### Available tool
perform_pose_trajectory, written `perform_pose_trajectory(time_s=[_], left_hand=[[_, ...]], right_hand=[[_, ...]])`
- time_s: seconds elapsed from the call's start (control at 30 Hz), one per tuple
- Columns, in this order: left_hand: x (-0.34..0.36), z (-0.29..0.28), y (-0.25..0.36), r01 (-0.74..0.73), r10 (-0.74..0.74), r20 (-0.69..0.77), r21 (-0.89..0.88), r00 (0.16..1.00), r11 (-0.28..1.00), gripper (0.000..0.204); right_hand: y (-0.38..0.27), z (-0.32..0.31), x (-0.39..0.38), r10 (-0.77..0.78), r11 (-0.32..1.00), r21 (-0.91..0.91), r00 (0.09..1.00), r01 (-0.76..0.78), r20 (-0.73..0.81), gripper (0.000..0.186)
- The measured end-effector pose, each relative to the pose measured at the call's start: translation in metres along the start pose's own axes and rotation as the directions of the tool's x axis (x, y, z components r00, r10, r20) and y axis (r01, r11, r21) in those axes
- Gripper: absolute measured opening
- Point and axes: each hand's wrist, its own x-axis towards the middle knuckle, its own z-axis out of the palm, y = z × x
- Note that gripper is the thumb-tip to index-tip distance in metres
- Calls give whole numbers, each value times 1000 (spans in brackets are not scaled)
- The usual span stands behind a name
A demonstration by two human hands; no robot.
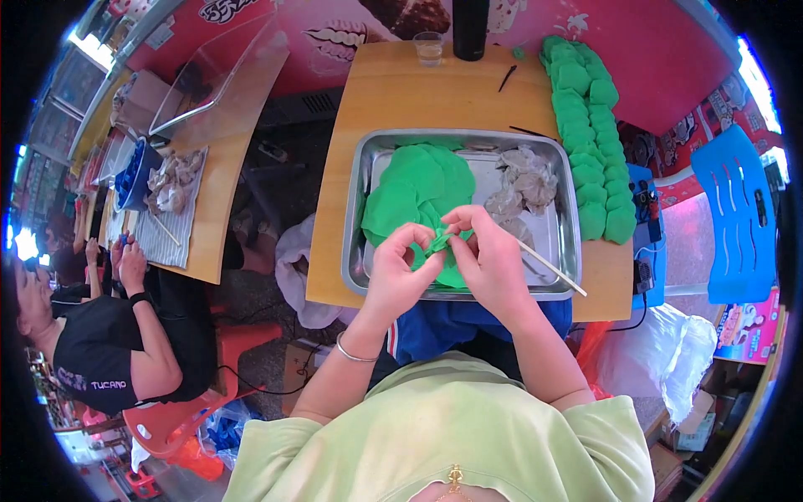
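My left hand (401, 268) and my right hand (477, 255) are pinched together on a small folded green piece (437, 243) over the steel tray (358, 209). Beneath them, a pile of thin green round sheets (406, 188) fills the tray's left side. Brownish-grey lumps (527, 184) in thin, crinkled material sit in its right side. A pale wooden stick (552, 268) slants out from behind my right hand across the tray's front right corner; whether I touch it is unclear.
Rows of puffy green pieces (594, 167) line the right of the wooden table (360, 92), with a black bottle (470, 29) and cup (429, 50) behind. A co-worker (109, 343) works at a left table (234, 100). A blue chair (732, 217) stands right.
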Motion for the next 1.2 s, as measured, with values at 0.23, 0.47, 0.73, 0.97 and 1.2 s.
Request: perform_pose_trajectory(time_s=[0.23, 0.47, 0.73, 0.97, 1.2], left_hand=[[3, 13, 16, 147, -172, -146, -168, 974, 975, 6], [3, 17, 6, -29, 10, -68, -283, 998, 959, 4], [5, 17, 6, -384, 471, -65, 487, 880, 784, 16], [6, 9, -8, -299, 313, -92, 145, 945, 943, 15], [6, 27, 7, -121, 135, -245, 72, 960, 990, 12]], right_hand=[[-10, -1, -1, 165, 967, 193, 986, -167, 27, 22], [7, 9, -5, -43, 995, 86, 985, 58, -167, 22], [18, 16, -4, 133, 910, 408, 985, -79, -107, 20], [20, 20, -6, 131, 917, 391, 985, -78, -111, 18], [21, 13, -3, 80, 931, 365, 988, -27, -131, 17]])
